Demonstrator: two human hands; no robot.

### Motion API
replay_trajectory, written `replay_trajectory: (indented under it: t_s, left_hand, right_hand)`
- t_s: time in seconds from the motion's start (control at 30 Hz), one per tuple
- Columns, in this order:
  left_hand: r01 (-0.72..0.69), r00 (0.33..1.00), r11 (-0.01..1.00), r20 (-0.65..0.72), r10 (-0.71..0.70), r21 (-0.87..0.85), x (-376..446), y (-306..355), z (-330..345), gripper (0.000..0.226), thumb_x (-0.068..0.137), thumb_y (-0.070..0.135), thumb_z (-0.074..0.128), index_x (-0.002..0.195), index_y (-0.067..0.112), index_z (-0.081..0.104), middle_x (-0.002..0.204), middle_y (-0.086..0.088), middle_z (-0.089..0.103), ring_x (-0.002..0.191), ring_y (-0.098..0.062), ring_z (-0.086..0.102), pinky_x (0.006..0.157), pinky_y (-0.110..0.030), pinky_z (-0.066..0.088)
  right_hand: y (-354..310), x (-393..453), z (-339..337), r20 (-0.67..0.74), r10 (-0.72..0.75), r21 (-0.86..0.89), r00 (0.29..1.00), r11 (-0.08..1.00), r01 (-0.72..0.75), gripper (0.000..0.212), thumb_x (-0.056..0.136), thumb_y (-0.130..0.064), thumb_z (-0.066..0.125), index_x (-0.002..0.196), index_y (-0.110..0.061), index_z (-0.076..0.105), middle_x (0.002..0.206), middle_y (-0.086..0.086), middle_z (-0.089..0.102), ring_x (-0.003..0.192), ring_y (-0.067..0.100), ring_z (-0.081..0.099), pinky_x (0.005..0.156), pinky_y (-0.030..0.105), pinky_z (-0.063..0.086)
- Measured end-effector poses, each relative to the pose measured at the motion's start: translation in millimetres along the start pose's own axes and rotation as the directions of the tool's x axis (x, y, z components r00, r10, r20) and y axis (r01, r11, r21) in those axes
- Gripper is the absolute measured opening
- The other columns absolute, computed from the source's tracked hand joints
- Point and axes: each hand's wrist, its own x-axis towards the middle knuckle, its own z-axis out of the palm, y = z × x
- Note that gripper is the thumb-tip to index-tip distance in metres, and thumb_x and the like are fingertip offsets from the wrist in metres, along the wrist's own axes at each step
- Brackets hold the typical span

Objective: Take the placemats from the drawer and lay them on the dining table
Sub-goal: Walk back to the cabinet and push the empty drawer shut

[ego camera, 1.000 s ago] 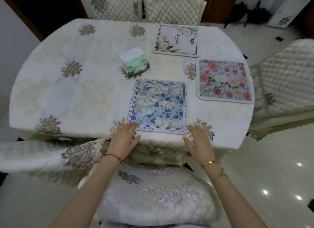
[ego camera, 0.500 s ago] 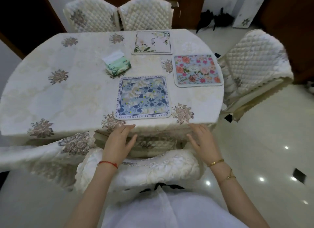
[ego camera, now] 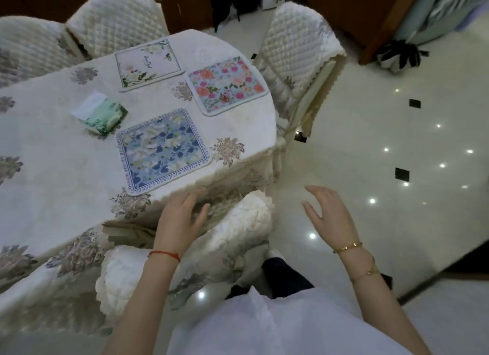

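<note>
Three placemats lie flat on the dining table (ego camera: 53, 174), which has a cream floral cloth. A blue-flowered placemat (ego camera: 162, 149) is nearest me, a pink-rose placemat (ego camera: 226, 84) is to its right rear, and a white placemat with green leaves (ego camera: 148, 63) is at the back. My left hand (ego camera: 180, 217) hovers with relaxed fingers just off the table's near edge, holding nothing. My right hand (ego camera: 328, 214) is spread open over the floor, right of the table, also empty.
A green tissue pack (ego camera: 102, 114) sits left of the blue mat. Quilted cream chairs stand at the back (ego camera: 113, 24), at the right (ego camera: 296, 53) and just below my hands (ego camera: 230, 238). Glossy tiled floor (ego camera: 370, 143) stretches to the right.
Both hands have left the blue placemat's near edge and drawn back off the table. My view has swung right, and my right hand now hangs over the floor.
</note>
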Motion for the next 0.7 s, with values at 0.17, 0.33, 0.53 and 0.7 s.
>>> replay_trajectory:
  t_s: [0.17, 0.33, 0.53, 0.7]
  left_hand:
    - [-0.104, 0.993, 0.994, 0.047, 0.105, -0.034, 24.5, 50.9, 27.0, 0.031, 0.089, 0.025, 0.064, 0.117, 0.013, 0.063, 0.1, -0.005, 0.068, 0.09, -0.023, 0.063, 0.077, -0.034, 0.05]
    - [-0.178, 0.98, 0.983, 0.085, 0.182, -0.049, 65.2, 116.1, 65.0, 0.029, 0.087, 0.024, 0.066, 0.114, 0.012, 0.064, 0.096, -0.007, 0.067, 0.083, -0.024, 0.063, 0.073, -0.034, 0.051]
    - [-0.189, 0.974, 0.976, 0.105, 0.2, -0.105, 117.3, 219.1, 111.1, 0.031, 0.09, 0.025, 0.062, 0.119, 0.016, 0.062, 0.109, -0.005, 0.065, 0.098, -0.022, 0.06, 0.083, -0.032, 0.047]
    - [-0.217, 0.967, 0.967, 0.106, 0.232, -0.137, 157.5, 284.8, 149.1, 0.033, 0.089, 0.023, 0.063, 0.121, 0.015, 0.062, 0.108, -0.003, 0.066, 0.097, -0.019, 0.062, 0.084, -0.023, 0.043]
  right_hand:
    - [42.0, -25.9, -25.5, -0.056, 0.109, 0.001, 0.992, 0.994, -0.109, 0.035, 0.094, -0.025, 0.058, 0.125, -0.009, 0.058, 0.119, 0.007, 0.062, 0.112, 0.023, 0.054, 0.1, 0.024, 0.034]
    - [110.6, -37.6, -61.4, -0.1, 0.219, 0.005, 0.971, 0.976, -0.22, 0.035, 0.094, -0.024, 0.058, 0.126, -0.01, 0.057, 0.121, 0.007, 0.062, 0.115, 0.021, 0.053, 0.1, 0.023, 0.033]
    - [204.1, -34.8, -126.4, -0.15, 0.302, -0.016, 0.941, 0.951, -0.307, 0.035, 0.093, -0.022, 0.059, 0.126, -0.009, 0.058, 0.121, 0.007, 0.062, 0.115, 0.02, 0.052, 0.099, 0.016, 0.028]
    - [271.0, -17.8, -171.8, -0.165, 0.315, -0.037, 0.934, 0.945, -0.325, 0.035, 0.093, -0.022, 0.06, 0.125, -0.01, 0.058, 0.12, 0.006, 0.062, 0.114, 0.021, 0.053, 0.098, 0.024, 0.036]
